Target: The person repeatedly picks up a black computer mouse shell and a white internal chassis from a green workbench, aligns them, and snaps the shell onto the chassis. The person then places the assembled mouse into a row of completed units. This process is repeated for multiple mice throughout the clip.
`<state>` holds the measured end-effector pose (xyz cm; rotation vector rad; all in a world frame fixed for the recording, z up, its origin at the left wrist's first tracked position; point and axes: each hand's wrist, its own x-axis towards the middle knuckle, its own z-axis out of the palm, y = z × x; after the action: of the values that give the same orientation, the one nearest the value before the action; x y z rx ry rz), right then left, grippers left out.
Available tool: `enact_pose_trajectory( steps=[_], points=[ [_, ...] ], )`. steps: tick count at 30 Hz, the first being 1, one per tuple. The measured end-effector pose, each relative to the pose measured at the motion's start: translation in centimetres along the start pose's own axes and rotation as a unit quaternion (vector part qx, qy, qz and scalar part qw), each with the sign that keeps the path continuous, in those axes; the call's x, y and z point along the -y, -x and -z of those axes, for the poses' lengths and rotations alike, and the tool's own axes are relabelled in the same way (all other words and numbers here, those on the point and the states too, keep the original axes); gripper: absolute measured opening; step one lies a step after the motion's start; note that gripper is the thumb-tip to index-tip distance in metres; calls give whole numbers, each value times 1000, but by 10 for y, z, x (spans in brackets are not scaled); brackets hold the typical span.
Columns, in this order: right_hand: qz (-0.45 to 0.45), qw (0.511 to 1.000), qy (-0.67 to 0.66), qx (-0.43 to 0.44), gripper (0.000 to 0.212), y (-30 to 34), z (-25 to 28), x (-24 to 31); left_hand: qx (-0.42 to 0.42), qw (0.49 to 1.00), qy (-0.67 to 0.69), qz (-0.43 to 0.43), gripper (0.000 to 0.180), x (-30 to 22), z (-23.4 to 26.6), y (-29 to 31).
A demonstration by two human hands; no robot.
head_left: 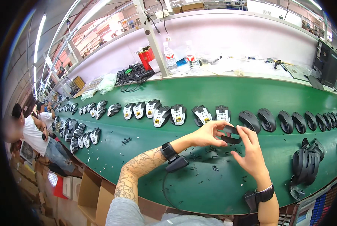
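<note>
Above the green workbench (149,132), a thin curved black plastic piece (232,140) is held between both hands. My left hand (209,135) is closed on its left side, thumb and fingers bent around the edge. The fingertips of my right hand (250,150) pinch its right side, with the thumb standing apart below. Just behind the hands is a row of computer mice: several with white and black undersides up (178,114) to the left, and several with black tops up (267,119) to the right. Small black parts (213,150) lie scattered beneath my hands.
Stacked black mouse shells (307,162) stand at the right. More mice (95,136) cluster at the left. Behind the bench, a shelf bears water bottles (192,56), a red box (146,58) and black cables (134,75). Other people (38,132) are along the far left side.
</note>
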<state>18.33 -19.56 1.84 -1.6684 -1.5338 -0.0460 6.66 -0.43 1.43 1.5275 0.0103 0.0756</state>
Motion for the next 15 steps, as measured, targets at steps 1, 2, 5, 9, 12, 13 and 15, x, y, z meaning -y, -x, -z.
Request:
enact_pose_trajectory(
  steps=[1, 2, 5, 9, 12, 13, 15],
  points=[
    [1, 1000, -4, 4, 77, 0, -5, -2, 11, 1000, 6, 2, 58, -1, 1, 3],
    [3, 1000, -9, 8, 77, 0, -7, -3, 21, 1000, 23, -1, 59, 1, 2, 6],
    [13, 1000, -7, -7, 74, -6, -11, 0, 19, 999, 47, -13, 62, 5, 4, 19],
    [11, 1000, 1, -27, 73, -1, -8, -2, -20, 998, 48, -19, 62, 15, 0, 13],
    [-52, 994, -74, -64, 68, -2, -12, 3, -51, 991, 120, -6, 33, 11, -6, 10],
    [-55, 993, -71, -74, 66, -2, -12, 4, -58, 992, 112, -24, 25, 12, -9, 8],
    [-92, 988, -88, -90, 64, -2, -14, 7, -85, 989, 111, -47, 23, 14, -16, 2]
  ],
)
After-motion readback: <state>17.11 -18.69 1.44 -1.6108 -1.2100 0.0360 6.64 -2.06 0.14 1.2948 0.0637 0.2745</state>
